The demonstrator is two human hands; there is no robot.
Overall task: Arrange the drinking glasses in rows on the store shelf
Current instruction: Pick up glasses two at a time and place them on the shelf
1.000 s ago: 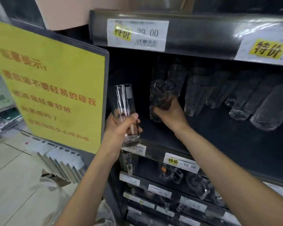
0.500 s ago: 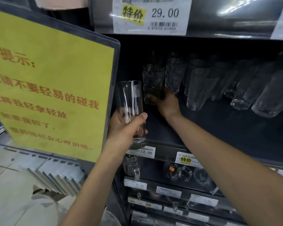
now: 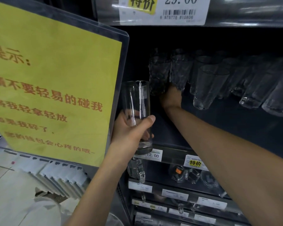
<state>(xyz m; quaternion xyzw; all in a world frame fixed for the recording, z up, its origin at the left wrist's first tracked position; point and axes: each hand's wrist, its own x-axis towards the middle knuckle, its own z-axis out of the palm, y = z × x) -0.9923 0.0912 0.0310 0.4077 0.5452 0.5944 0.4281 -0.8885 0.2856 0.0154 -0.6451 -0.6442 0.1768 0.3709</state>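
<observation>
My left hand grips a tall clear straight glass upright, just in front of the dark shelf's left end. My right hand reaches deep into the shelf and is closed around the base of a textured tumbler at the back left. A second textured tumbler stands right beside it. Several more clear tumblers stand in rows to the right, reaching the frame's edge.
A large yellow notice in a plastic holder stands close on the left of the shelf. Price tags line the shelf's front lip. Lower shelves hold small glasses. The shelf above hangs low overhead.
My right hand has pushed the textured tumbler from the middle of the shelf back to the rear left row. The view has moved closer and lower; my left hand keeps its glass.
</observation>
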